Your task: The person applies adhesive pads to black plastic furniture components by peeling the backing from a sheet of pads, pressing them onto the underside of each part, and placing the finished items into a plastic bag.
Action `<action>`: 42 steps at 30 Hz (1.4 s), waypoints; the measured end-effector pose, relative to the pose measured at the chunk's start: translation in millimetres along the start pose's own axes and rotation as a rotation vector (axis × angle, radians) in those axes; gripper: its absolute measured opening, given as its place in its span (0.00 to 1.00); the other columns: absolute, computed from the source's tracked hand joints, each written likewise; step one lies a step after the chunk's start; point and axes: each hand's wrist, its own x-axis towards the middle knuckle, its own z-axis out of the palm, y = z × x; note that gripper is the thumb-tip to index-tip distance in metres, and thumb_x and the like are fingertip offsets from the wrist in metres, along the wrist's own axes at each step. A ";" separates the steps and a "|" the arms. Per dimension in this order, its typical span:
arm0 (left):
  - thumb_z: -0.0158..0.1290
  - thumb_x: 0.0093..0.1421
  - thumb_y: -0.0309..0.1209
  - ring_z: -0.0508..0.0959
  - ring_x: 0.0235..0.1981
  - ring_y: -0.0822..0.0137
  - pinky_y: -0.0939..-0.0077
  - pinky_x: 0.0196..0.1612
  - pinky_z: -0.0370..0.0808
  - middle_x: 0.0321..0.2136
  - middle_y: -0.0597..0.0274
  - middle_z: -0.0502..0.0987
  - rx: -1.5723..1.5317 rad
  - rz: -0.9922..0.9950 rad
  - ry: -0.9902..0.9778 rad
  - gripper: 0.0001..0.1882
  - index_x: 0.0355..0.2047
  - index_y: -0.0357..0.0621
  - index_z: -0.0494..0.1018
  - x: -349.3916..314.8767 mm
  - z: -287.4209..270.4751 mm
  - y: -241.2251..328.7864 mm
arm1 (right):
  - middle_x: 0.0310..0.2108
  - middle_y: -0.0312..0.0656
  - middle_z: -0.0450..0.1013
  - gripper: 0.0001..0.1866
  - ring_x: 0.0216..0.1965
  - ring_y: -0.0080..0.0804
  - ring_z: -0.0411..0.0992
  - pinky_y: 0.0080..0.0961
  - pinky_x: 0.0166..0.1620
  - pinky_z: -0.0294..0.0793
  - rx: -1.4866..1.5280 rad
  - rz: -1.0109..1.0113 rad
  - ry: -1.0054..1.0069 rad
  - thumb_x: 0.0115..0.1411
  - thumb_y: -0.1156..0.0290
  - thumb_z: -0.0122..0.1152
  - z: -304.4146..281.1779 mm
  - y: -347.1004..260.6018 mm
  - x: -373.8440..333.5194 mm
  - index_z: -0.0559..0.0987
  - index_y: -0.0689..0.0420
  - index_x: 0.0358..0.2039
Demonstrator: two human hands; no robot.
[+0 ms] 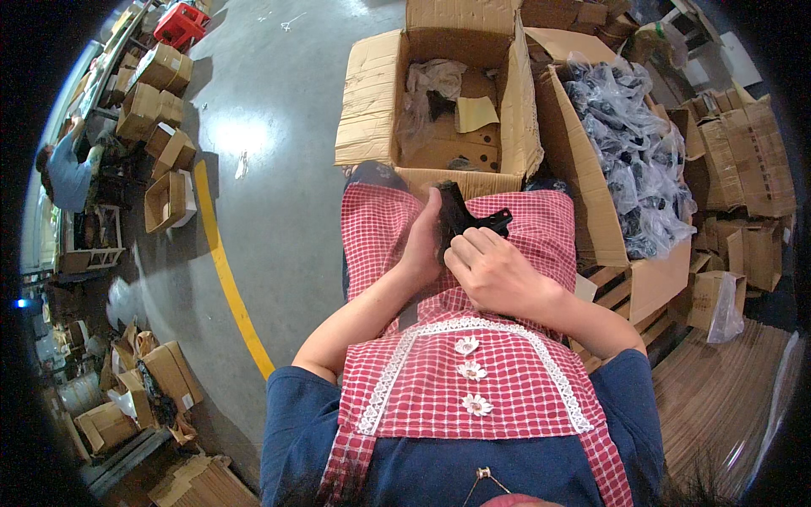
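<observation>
Over my lap, which a red checked apron [384, 232] covers, I hold a black angular plastic part [456, 208] whose exact kind I cannot make out. My left hand [423, 232] is wrapped round its left side, thumb up along it. Against its lower right side my right hand [490, 264] is closed, fingers curled; they hide that portion of the part. A short arm with small holes sticks out to the right above my right knuckles. Just beyond my knees stands an open cardboard box [368, 110], with a crumpled plastic bag [435, 80] and a cardboard piece [477, 114] inside.
At the right, a large carton [583, 169] is filled with dark parts in clear plastic bags [629, 152]. Stacked flat cardboard [718, 397] lies nearer on that side. A yellow line [224, 262] crosses the floor at left. Farther left, a person [72, 173] sits near several boxes [152, 110].
</observation>
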 end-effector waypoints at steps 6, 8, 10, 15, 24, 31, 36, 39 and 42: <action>0.43 0.68 0.62 0.81 0.37 0.64 0.61 0.42 0.78 0.34 0.63 0.80 -0.018 -0.054 0.008 0.28 0.49 0.54 0.75 -5.2 2.4 -2.9 | 0.29 0.44 0.67 0.09 0.33 0.38 0.67 0.32 0.40 0.71 0.036 0.023 0.032 0.44 0.75 0.60 -0.7 0.3 -0.6 0.74 0.63 0.29; 0.44 0.67 0.62 0.81 0.37 0.64 0.61 0.41 0.78 0.35 0.63 0.80 -0.029 -0.034 0.003 0.28 0.48 0.54 0.75 -4.5 4.8 -2.5 | 0.28 0.44 0.67 0.09 0.32 0.38 0.67 0.33 0.38 0.71 0.034 0.027 0.059 0.44 0.75 0.60 -5.2 -3.9 -1.5 0.74 0.62 0.28; 0.44 0.67 0.62 0.81 0.37 0.63 0.61 0.41 0.78 0.35 0.63 0.80 -0.029 -0.023 0.004 0.27 0.48 0.54 0.75 -2.5 3.1 -2.9 | 0.28 0.44 0.66 0.08 0.32 0.39 0.67 0.33 0.38 0.71 0.042 0.048 0.062 0.44 0.76 0.60 -7.2 -6.4 -1.4 0.74 0.62 0.27; 0.45 0.67 0.62 0.80 0.36 0.63 0.61 0.41 0.78 0.35 0.62 0.80 0.013 -0.023 -0.003 0.27 0.46 0.53 0.75 -0.8 -5.2 -6.6 | 0.27 0.45 0.67 0.07 0.32 0.39 0.68 0.33 0.37 0.71 0.025 0.097 0.065 0.46 0.73 0.59 -9.2 -7.7 0.3 0.74 0.61 0.27; 0.48 0.66 0.59 0.81 0.39 0.62 0.61 0.46 0.78 0.37 0.59 0.81 0.040 0.031 -0.030 0.27 0.47 0.51 0.75 2.0 -22.7 -16.0 | 0.26 0.43 0.65 0.07 0.30 0.37 0.67 0.32 0.34 0.71 0.010 0.005 0.087 0.47 0.76 0.59 -6.3 -9.2 -3.5 0.74 0.63 0.28; 0.50 0.67 0.50 0.79 0.42 0.62 0.62 0.49 0.77 0.43 0.59 0.79 0.187 0.166 -0.102 0.23 0.52 0.46 0.71 -10.1 -3.3 -10.5 | 0.28 0.42 0.66 0.12 0.31 0.36 0.68 0.31 0.35 0.72 0.004 -0.044 0.094 0.49 0.75 0.59 -3.9 -9.5 -8.1 0.77 0.66 0.35; 0.52 0.65 0.32 0.75 0.38 0.72 0.75 0.44 0.74 0.38 0.64 0.74 0.409 0.255 -0.105 0.13 0.48 0.42 0.69 -15.7 8.4 -5.6 | 0.33 0.45 0.69 0.16 0.37 0.40 0.71 0.33 0.41 0.75 0.083 -0.017 0.023 0.49 0.77 0.60 -4.4 -11.1 -11.2 0.77 0.66 0.40; 0.52 0.60 0.25 0.75 0.38 0.73 0.77 0.43 0.74 0.37 0.64 0.74 0.450 0.191 -0.061 0.14 0.47 0.40 0.70 -15.8 4.3 -4.4 | 0.39 0.49 0.71 0.22 0.43 0.45 0.73 0.37 0.47 0.76 0.261 0.065 -0.011 0.49 0.80 0.59 -6.0 -8.6 -13.8 0.76 0.65 0.47; 0.51 0.57 0.23 0.79 0.40 0.67 0.72 0.45 0.78 0.40 0.59 0.77 0.364 0.146 -0.065 0.18 0.50 0.40 0.70 -7.3 -18.3 -9.5 | 0.48 0.53 0.73 0.27 0.50 0.51 0.73 0.41 0.53 0.75 0.417 0.177 -0.014 0.50 0.84 0.56 -22.7 0.4 -13.8 0.72 0.64 0.54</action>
